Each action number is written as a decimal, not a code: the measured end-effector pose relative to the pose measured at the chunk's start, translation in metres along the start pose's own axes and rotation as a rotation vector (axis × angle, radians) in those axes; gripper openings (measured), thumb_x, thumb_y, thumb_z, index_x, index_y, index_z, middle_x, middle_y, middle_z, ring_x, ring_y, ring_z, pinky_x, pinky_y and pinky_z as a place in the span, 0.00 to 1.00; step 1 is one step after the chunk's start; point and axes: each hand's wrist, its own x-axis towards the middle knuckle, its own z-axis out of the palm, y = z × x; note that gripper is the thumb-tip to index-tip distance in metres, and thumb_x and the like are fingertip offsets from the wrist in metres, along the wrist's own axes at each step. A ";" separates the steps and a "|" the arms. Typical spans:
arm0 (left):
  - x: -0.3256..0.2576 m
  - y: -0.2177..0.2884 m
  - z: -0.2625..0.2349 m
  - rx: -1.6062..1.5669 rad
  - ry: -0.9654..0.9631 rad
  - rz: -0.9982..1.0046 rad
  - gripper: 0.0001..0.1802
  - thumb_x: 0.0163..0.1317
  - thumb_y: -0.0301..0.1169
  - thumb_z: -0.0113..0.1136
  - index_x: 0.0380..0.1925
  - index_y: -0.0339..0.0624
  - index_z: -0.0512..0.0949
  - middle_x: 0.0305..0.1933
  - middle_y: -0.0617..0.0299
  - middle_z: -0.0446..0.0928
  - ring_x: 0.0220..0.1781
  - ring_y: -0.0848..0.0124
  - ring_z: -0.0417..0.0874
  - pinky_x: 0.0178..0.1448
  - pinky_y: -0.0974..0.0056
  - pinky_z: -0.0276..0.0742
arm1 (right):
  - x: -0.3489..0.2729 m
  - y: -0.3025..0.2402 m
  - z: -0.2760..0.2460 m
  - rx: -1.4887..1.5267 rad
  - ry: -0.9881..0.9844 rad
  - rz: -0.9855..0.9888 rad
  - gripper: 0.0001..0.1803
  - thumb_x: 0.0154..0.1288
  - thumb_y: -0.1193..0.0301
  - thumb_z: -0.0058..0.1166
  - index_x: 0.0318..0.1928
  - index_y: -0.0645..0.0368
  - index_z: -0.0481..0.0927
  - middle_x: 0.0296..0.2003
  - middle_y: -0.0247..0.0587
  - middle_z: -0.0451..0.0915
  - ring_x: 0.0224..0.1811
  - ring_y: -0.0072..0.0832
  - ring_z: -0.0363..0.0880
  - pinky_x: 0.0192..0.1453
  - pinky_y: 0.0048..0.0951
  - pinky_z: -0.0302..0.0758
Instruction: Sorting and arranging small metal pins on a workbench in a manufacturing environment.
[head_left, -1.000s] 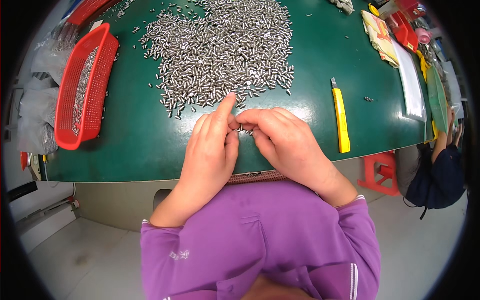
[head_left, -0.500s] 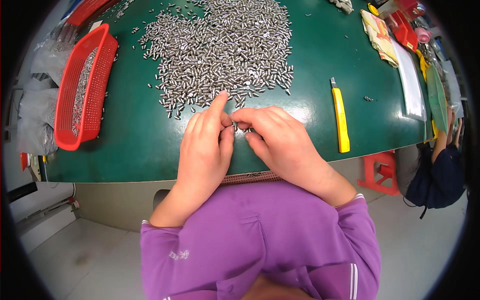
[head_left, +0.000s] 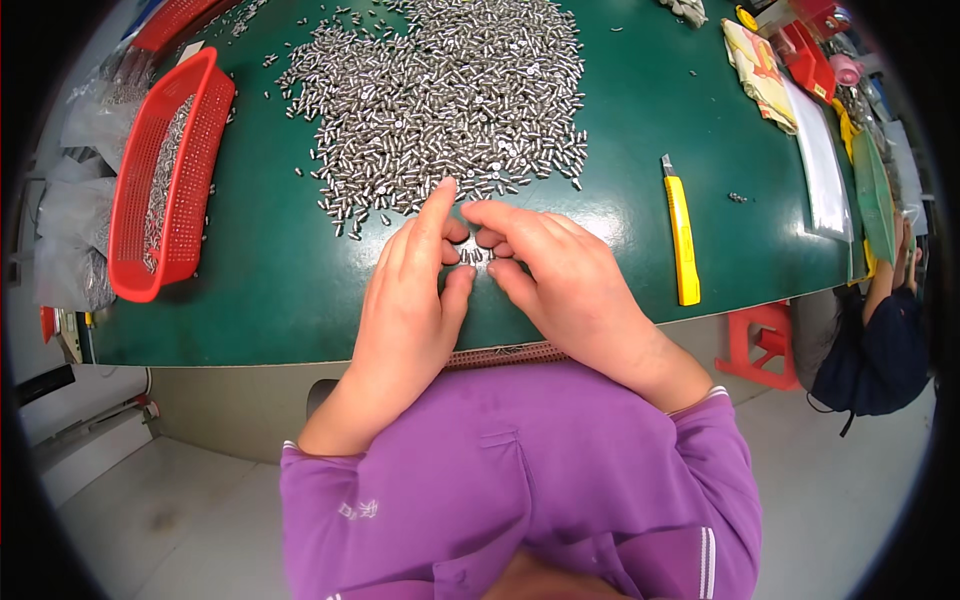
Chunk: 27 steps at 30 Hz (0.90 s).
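Note:
A wide heap of small silver metal pins (head_left: 450, 95) covers the far part of the green table (head_left: 280, 290). My left hand (head_left: 410, 300) and my right hand (head_left: 560, 280) rest side by side at the heap's near edge, fingertips meeting. Between the thumbs and fingers lie a few pins (head_left: 472, 256) that both hands pinch together. My left index finger points up into the heap.
A red mesh basket (head_left: 165, 180) with more pins stands at the left. A yellow utility knife (head_left: 682, 235) lies right of my right hand. Plastic bags, papers and red items crowd the far right. Another person sits at the right edge, beside a red stool (head_left: 760, 340).
My left index finger has stretched further up into the heap. Both hands stay in the same spot, still working the few pins between them.

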 end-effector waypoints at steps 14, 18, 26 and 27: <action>0.001 -0.006 0.000 -0.018 -0.006 0.014 0.43 0.53 0.13 0.66 0.72 0.38 0.66 0.42 0.57 0.79 0.44 0.60 0.81 0.50 0.57 0.80 | 0.003 -0.004 0.002 -0.032 0.016 0.040 0.29 0.56 0.84 0.64 0.61 0.57 0.77 0.41 0.39 0.86 0.40 0.34 0.87 0.46 0.35 0.85; 0.002 -0.005 0.000 -0.054 0.000 -0.008 0.41 0.55 0.13 0.66 0.71 0.39 0.67 0.41 0.57 0.79 0.42 0.62 0.81 0.48 0.58 0.80 | 0.002 -0.002 0.003 0.068 -0.013 0.093 0.28 0.59 0.80 0.63 0.62 0.56 0.74 0.45 0.43 0.84 0.43 0.43 0.84 0.47 0.42 0.81; 0.001 -0.007 0.003 -0.059 0.048 -0.027 0.38 0.56 0.14 0.66 0.69 0.39 0.70 0.37 0.60 0.81 0.40 0.64 0.83 0.45 0.59 0.81 | 0.002 -0.002 0.009 0.038 0.003 0.099 0.28 0.58 0.80 0.64 0.60 0.56 0.75 0.41 0.40 0.84 0.42 0.39 0.84 0.47 0.40 0.81; 0.001 -0.007 0.003 -0.054 0.044 -0.023 0.38 0.55 0.14 0.66 0.68 0.39 0.70 0.37 0.61 0.81 0.40 0.64 0.82 0.45 0.60 0.80 | 0.002 -0.002 0.009 0.049 0.008 0.088 0.28 0.58 0.80 0.64 0.60 0.56 0.75 0.40 0.39 0.83 0.42 0.39 0.83 0.47 0.40 0.81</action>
